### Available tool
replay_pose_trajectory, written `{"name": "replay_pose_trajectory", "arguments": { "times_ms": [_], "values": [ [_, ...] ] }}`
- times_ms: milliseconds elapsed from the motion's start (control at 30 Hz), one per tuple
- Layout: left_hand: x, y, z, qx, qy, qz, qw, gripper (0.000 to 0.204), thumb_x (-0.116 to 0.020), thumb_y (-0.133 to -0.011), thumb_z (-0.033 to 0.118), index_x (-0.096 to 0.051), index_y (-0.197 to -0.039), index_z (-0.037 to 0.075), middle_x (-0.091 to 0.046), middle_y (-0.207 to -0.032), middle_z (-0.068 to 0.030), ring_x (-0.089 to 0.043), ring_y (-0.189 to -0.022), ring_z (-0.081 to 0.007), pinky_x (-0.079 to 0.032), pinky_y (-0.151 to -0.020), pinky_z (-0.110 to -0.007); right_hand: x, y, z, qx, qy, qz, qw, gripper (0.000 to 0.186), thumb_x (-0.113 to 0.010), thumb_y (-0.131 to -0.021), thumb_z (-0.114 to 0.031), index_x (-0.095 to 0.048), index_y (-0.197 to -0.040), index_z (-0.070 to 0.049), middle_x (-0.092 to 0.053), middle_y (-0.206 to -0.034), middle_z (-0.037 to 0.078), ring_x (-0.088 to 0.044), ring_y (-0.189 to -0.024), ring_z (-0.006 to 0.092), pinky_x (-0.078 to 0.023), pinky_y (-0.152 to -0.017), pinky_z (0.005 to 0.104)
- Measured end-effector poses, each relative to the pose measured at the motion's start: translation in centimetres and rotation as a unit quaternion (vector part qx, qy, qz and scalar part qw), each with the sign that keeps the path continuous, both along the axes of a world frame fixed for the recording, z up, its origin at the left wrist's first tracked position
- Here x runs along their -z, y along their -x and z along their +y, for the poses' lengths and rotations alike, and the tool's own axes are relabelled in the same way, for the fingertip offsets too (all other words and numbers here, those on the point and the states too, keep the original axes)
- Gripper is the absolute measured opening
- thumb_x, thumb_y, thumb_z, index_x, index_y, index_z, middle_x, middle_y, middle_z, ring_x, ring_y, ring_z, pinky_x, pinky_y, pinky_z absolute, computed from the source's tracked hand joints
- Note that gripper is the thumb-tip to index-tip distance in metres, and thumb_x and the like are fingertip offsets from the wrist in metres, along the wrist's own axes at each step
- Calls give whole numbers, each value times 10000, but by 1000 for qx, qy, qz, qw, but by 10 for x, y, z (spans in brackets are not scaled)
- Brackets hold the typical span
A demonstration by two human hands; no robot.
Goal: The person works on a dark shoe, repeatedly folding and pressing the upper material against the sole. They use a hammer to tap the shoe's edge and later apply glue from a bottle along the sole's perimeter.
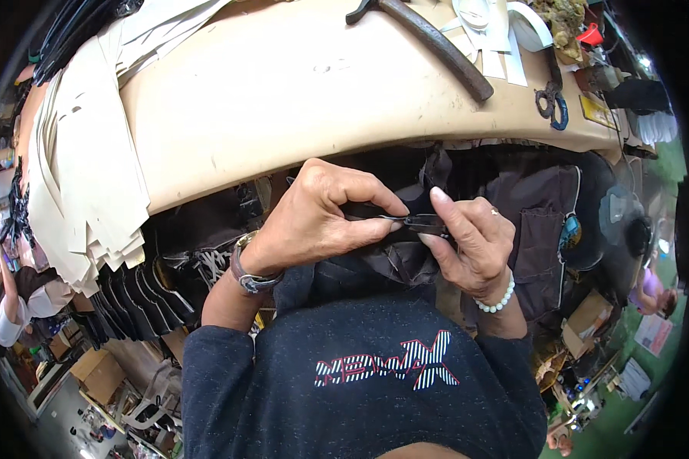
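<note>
My left hand [325, 214] pinches a small dark piece with a thin pale edge [394, 218] between thumb and index finger. Just right of it, my right hand [471, 241] grips a narrow black item [425, 222], too small to identify surely, which meets that piece at the left fingertips. Dark fabric [394, 264] hangs below and behind both hands, partly hidden by them, in front of the padded bench's near edge.
The tan bench [260, 92] bears a hammer [436, 50], scissors [553, 103] and cream strips [84, 168]. Dark fabric pieces [536, 245] lie right of my hands; more hang lower left [134, 302]. Cardboard boxes [92, 375] stand lower left. Other people appear far left [11, 314] and right [651, 291].
</note>
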State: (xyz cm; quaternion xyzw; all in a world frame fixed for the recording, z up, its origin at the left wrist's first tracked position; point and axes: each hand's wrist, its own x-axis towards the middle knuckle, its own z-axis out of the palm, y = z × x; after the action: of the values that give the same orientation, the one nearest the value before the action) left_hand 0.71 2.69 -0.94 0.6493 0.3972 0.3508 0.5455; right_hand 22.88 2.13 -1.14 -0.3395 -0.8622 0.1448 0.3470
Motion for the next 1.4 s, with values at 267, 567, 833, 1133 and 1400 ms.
{"name": "replay_pose_trajectory", "arguments": {
  "times_ms": [267, 567, 833, 1133, 1400],
  "values": [
    [-7, 2, -3, -5, 23, 6, 1000, 154, -684, -682, 63, -686, -826, 8, -669, -730, -72, -634, -664, -134, -494, -611, -241, 8, 3, 4, -25, -73, -3, 997, 387, -731, -653, -130, -676, -1022, -28, -539, -670, 8, -465, -509, 122, -379, -438, 244],
    [-7, 4, -4, 9, 47, -4, 999, 144, -680, -668, 60, -686, -801, 4, -666, -720, -74, -633, -648, -136, -488, -595, -241, 5, 7, 2, -31, -44, 12, 998, 398, -742, -629, -102, -677, -1015, -28, -535, -651, 8, -470, -508, 120, -383, -439, 247],
    [-2, 0, -4, 14, 16, -17, 1000, 143, -681, -665, 85, -689, -785, 8, -662, -699, -77, -631, -614, -142, -485, -577, -243, 1, 8, 1, -38, -4, 18, 999, 396, -738, -632, -91, -669, -1017, -25, -549, -656, 26, -495, -515, 141, -395, -445, 261],
    [1, 1, -3, 34, 7, -16, 999, 158, -678, -670, 125, -690, -781, 14, -655, -688, -74, -625, -603, -148, -478, -567, -248, 4, 8, -1, -53, 9, 24, 998, 346, -722, -671, -96, -668, -1002, -13, -566, -648, 29, -506, -507, 142, -395, -439, 260],
    [4, 0, -5, 36, 16, -36, 999, 165, -679, -668, 136, -684, -770, 7, -650, -685, -76, -619, -599, -145, -472, -561, -248, 6, 6, -4, -46, 28, 35, 998, 349, -727, -676, -118, -658, -996, 3, -565, -655, 47, -525, -505, 150, -407, -439, 265]
  ]
}}
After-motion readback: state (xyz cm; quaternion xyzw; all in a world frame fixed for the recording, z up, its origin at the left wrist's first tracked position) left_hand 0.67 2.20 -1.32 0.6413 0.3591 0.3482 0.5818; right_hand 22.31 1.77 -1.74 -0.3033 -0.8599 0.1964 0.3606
